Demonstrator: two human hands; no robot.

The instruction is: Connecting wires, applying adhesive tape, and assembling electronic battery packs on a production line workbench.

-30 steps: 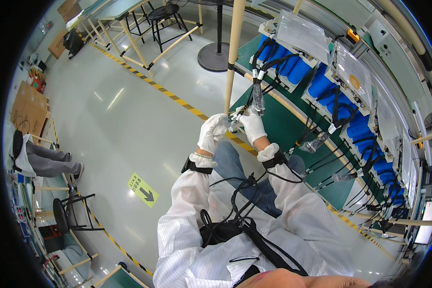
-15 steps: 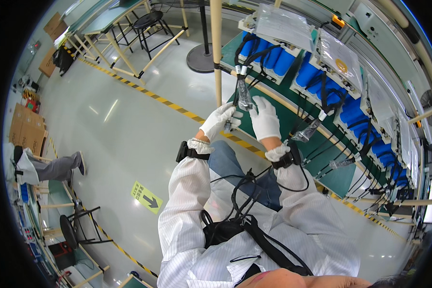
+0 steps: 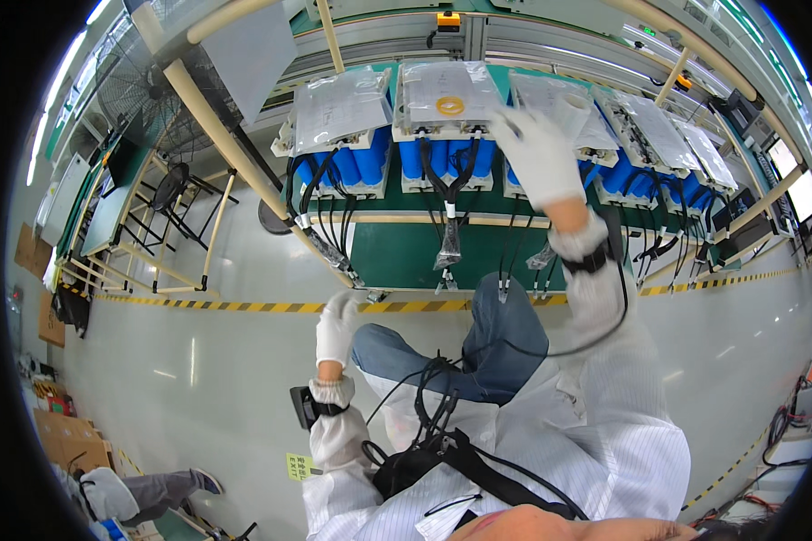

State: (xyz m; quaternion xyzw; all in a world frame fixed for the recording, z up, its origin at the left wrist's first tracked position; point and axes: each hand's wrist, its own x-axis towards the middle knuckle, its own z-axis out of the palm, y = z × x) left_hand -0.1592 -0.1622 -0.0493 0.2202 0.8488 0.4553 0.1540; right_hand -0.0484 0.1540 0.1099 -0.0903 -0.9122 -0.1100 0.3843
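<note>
My left hand (image 3: 336, 328), in a white glove, is near the bench's front left corner. Its fingers are loosely stretched, and nothing shows in them. Just past the fingertips hangs a dark connector (image 3: 377, 296) on black cables, beside a cable end in clear wrap (image 3: 330, 252). My gloved right hand (image 3: 539, 160) reaches over the row of blue-cell battery packs, slightly blurred, fingers extended. Its fingertips are near the edge of a pack (image 3: 447, 158) topped by a bagged sheet (image 3: 429, 81) and a yellow tape ring (image 3: 449, 106). The hand partly hides the pack to the right (image 3: 595, 162).
The packs stand on a green bench (image 3: 397, 257) with cream pipe rails. Wrapped cable ends (image 3: 447, 248) hang at its front. A slanted cream post (image 3: 221, 126) rises at left. A black stool (image 3: 171, 187) and another table are farther left. A person's leg (image 3: 167, 491) shows lower left.
My view has swung right to face the bench. My hands have parted: the left has left the wrapped cables and come lower, while the right has reached out over the packs.
</note>
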